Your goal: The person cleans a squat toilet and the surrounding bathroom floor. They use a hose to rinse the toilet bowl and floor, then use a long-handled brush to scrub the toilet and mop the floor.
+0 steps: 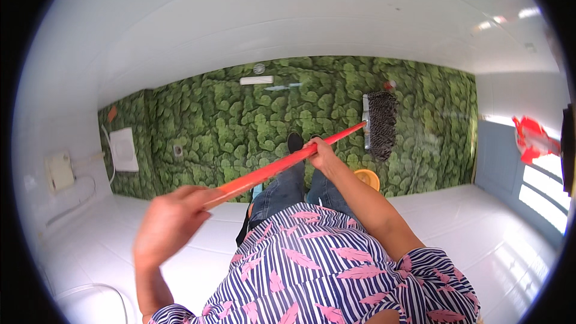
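Note:
A red mop handle (270, 171) slants across my body from lower left to upper right. Near its upper end my left hand (173, 220) is closed around it. My right hand (320, 155) grips the handle further down, in front of my legs. At the far end a flat mop head (382, 123) with dark grey shaggy strands rests on the green leaf-patterned floor (225, 130). Its pale backing faces my side of the handle.
A squat toilet pan (123, 149) is set in the raised floor at the left. Floor drains (178, 150) and a white strip (256, 80) lie on the floor. An orange-yellow bucket (368, 179) stands by my right leg. White walls surround me; a blue-grey door (499, 157) is at the right.

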Demonstrator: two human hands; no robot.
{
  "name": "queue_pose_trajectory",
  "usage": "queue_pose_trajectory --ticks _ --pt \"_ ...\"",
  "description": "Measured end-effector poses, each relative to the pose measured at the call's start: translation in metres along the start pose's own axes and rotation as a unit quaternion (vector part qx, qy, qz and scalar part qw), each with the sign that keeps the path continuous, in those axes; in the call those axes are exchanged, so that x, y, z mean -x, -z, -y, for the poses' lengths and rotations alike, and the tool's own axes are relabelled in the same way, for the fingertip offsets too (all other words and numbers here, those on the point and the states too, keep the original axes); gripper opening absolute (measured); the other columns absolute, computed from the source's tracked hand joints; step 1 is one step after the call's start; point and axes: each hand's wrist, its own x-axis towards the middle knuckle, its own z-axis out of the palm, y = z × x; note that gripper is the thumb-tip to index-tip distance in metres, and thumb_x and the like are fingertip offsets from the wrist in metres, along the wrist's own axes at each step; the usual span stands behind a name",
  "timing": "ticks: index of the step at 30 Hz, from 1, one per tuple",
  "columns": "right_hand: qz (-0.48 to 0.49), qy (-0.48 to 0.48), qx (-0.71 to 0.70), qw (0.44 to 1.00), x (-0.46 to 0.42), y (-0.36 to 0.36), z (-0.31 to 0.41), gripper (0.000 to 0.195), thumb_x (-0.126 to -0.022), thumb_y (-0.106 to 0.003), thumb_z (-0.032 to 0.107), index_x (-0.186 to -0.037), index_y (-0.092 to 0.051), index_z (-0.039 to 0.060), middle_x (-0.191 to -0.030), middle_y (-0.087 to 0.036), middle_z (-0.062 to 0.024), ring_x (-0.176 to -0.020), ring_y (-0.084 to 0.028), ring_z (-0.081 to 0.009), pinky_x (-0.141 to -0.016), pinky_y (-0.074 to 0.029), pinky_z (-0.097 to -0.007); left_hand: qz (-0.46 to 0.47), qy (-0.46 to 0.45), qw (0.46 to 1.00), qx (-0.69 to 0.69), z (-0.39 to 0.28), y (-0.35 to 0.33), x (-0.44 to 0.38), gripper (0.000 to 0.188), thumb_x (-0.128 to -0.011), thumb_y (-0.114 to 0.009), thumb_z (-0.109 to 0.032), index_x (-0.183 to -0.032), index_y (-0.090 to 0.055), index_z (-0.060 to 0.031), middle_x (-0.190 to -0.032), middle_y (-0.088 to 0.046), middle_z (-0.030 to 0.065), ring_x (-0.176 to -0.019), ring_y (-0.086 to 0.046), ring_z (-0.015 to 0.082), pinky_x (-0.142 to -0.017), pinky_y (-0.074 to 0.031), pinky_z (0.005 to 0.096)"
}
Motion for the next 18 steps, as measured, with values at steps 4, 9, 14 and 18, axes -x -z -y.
queue_pose_trajectory --ticks 4,9,14,18 --pt "0.055 -0.054 0.052 0.996 0.031 -0.035 -0.059 0.007 -0.075 -0.047 0.002 -0.068 -0.044 0.0003 -0.060 -0.046 -0.0089 -0.057 -0.049 -0.0212 -0.057 -0.046 -0.0302 -0.183 0.041 0.917 0.353 0.021 0.013 0.073 0.037 -0.063 -0.069 -0.023 -0.087 -0.057 0.0016 -0.091 -0.060 0.0151 -0.080 -0.059 0.0191 -0.065 -0.048 0.0293" --pt "0.076 -0.162 0.122 0.976 0.050 -0.033 -0.106 0.008 -0.075 -0.050 0.004 -0.070 -0.044 0.0008 -0.062 -0.047 -0.0093 -0.060 -0.050 -0.0214 -0.059 -0.047 -0.0300 -0.364 -0.163 0.763 0.509 0.009 -0.056 0.101 0.047 -0.065 -0.064 -0.053 -0.068 -0.051 -0.0074 -0.069 -0.061 0.0100 -0.070 -0.054 0.0245 -0.075 -0.040 0.0383" --pt "0.046 -0.188 0.181 0.964 0.059 -0.015 -0.125 0.013 -0.075 -0.053 0.008 -0.070 -0.043 0.0030 -0.057 -0.046 -0.0074 -0.055 -0.048 -0.0207 -0.056 -0.045 -0.0298 -0.367 -0.194 0.731 0.542 -0.013 -0.087 0.116 0.030 -0.061 -0.073 -0.009 -0.056 -0.043 -0.0092 -0.051 -0.051 0.0035 -0.050 -0.052 0.0181 -0.063 -0.045 0.0376" --pt "-0.006 -0.179 0.195 0.964 0.029 -0.001 -0.133 0.017 -0.074 -0.054 0.010 -0.063 -0.041 0.0055 -0.054 -0.045 -0.0046 -0.047 -0.044 -0.0166 -0.047 -0.041 -0.0258 -0.395 -0.212 0.701 0.555 -0.008 -0.097 0.125 0.029 -0.062 -0.071 -0.008 -0.057 -0.042 -0.0073 -0.051 -0.047 0.0036 -0.047 -0.048 0.0197 -0.053 -0.041 0.0334"
